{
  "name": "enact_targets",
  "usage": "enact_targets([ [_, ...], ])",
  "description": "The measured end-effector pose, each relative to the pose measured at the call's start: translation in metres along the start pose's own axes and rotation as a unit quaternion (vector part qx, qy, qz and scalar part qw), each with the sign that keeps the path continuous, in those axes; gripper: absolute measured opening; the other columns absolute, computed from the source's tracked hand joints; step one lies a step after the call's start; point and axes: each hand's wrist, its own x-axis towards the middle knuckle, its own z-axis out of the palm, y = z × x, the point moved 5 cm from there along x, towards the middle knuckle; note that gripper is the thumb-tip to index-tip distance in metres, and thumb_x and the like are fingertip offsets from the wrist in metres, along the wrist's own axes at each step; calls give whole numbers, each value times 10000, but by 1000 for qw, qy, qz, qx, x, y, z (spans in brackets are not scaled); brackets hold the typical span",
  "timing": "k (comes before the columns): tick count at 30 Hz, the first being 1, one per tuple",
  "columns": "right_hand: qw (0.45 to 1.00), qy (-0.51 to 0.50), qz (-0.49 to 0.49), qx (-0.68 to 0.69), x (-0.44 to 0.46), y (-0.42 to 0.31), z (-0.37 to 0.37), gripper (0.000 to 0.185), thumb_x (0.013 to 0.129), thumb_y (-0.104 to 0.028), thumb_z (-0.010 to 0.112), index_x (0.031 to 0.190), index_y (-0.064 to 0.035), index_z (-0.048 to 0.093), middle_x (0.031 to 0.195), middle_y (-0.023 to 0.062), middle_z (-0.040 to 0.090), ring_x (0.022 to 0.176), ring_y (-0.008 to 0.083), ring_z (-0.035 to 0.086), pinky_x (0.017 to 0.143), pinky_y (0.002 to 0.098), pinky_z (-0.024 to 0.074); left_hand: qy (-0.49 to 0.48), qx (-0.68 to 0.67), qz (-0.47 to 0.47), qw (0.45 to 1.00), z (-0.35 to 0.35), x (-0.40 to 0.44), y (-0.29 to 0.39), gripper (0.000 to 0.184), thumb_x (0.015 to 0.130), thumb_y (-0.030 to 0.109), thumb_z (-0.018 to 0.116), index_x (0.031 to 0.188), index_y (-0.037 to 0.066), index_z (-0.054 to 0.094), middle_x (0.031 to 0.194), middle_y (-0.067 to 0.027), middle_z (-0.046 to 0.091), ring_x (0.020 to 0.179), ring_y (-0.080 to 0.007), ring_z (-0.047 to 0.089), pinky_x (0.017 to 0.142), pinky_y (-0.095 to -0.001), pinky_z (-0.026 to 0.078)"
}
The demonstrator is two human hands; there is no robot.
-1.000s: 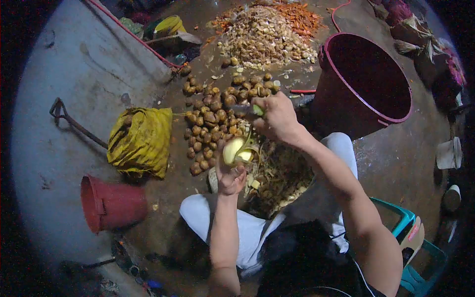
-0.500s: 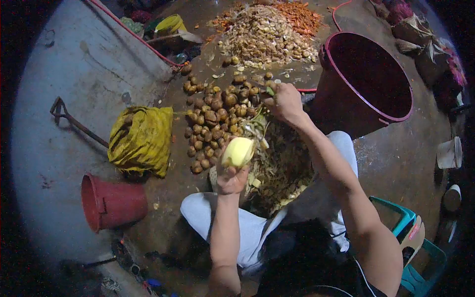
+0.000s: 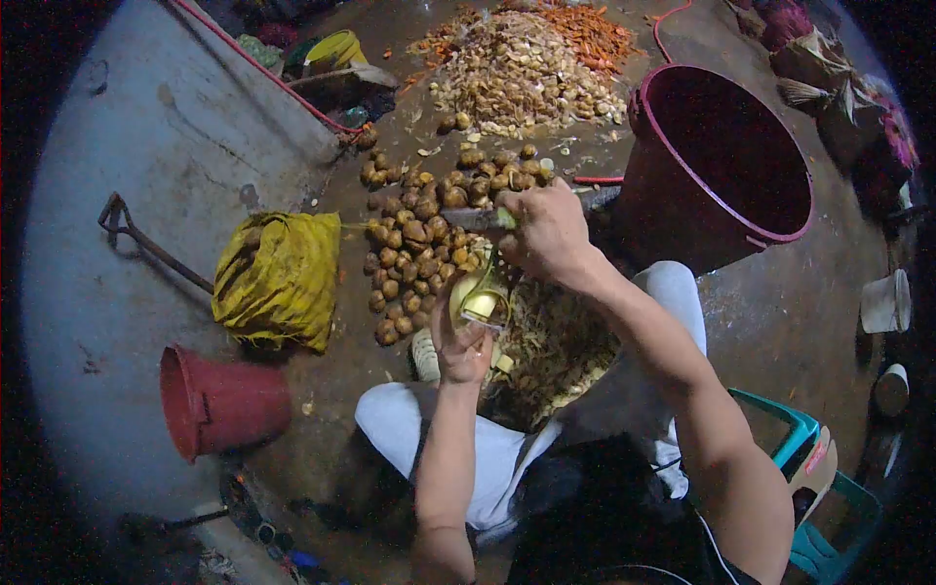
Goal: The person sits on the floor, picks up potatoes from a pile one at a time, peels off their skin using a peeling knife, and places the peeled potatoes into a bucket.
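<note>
My left hand [image 3: 462, 351] is wrapped from below around a pale yellow, partly peeled vegetable [image 3: 462, 295], whose exact kind I cannot tell. My right hand [image 3: 551, 229] grips a knife [image 3: 470, 218] by its green handle, the wide blade pointing left above the vegetable. A curling strip of peel [image 3: 492, 271] hangs between the two hands. Beyond them lies a spread of brown, round, potato-like tubers [image 3: 414, 231]. Below the knife hand, between my legs, is a heap of peelings [image 3: 556, 341].
A big dark red tub [image 3: 673, 185] stands at the right. Farther off is a mound of pale cut pieces [image 3: 526, 73] beside orange pieces [image 3: 590, 34]. To the left are a yellow sack [image 3: 278, 283], a red bucket [image 3: 234, 398] and a long-handled tool [image 3: 156, 244]. A green chair [image 3: 790, 419] is behind right.
My right hand has moved down and towards the left hand, and the knife blade now shows plainly. The vegetable has turned in my left hand, with a strip of peel across it.
</note>
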Motion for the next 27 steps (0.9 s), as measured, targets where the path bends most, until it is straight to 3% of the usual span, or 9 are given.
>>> enact_targets([
  [3,989,-73,126,26,5,29,7,278,688,-284,724,893,-108,657,705,158,629,764,356,624,736,475,490,42,-120,2,992,-20,-6,-13,725,616,161,769,1268,26,483,1298,-136,503,1191,-281,490,1010,-410,405],
  [7,978,0,176,110,-3,72,50,287,694,-280,717,890,-81,651,731,195,617,754,373,617,730,469,494,15,-254,-112,961,-24,-11,-17,657,690,193,759,1269,36,492,1271,-109,535,1165,-273,518,976,-392,437],
  [8,978,-41,132,157,0,42,29,285,684,-289,725,866,-82,649,725,181,617,744,378,615,737,462,491,47,-171,-76,981,-30,-10,-19,674,700,246,775,1270,30,487,1267,-124,533,1123,-276,542,932,-378,461],
  [11,997,-62,38,-14,4,-2,-13,301,676,-313,734,864,-93,650,752,161,639,762,365,627,691,471,493,30,-66,-22,997,-24,-5,-16,677,691,239,784,1260,16,493,1264,-130,533,1128,-282,537,941,-372,459],
  [13,987,-57,142,39,5,38,14,305,687,-318,731,876,-91,655,782,161,649,777,358,634,684,471,499,29,-16,3,999,-20,-6,-9,666,681,215,789,1245,3,504,1258,-132,536,1134,-288,532,964,-371,451],
  [17,973,-45,200,109,-2,58,37,368,661,-329,755,900,-67,654,814,174,648,795,351,636,711,466,502,13,-223,-61,973,-7,-1,-11,652,659,174,793,1235,29,523,1221,-118,555,1118,-283,538,997,-396,439],
  [18,987,-44,118,98,1,38,26,370,643,-339,767,859,-67,641,804,172,642,785,361,627,709,463,500,40,-186,-65,980,-19,-1,-16,664,653,175,797,1242,40,521,1224,-117,554,1125,-282,535,995,-400,438],
  [24,998,-44,48,2,3,2,-2,314,601,-340,769,772,-138,599,635,88,611,659,322,599,641,426,371,35,-49,-33,998,-31,-7,-22,708,654,184,806,1268,39,485,1214,-99,556,1109,-259,545,947,-378,448],
  [27,1000,-9,13,-18,1,-5,-10,299,622,-339,765,789,-131,631,660,109,623,686,332,611,650,453,417,0,48,-28,998,-2,-4,-6,801,625,195,827,1296,-1,438,1222,-115,543,1128,-257,531,964,-367,427],
])
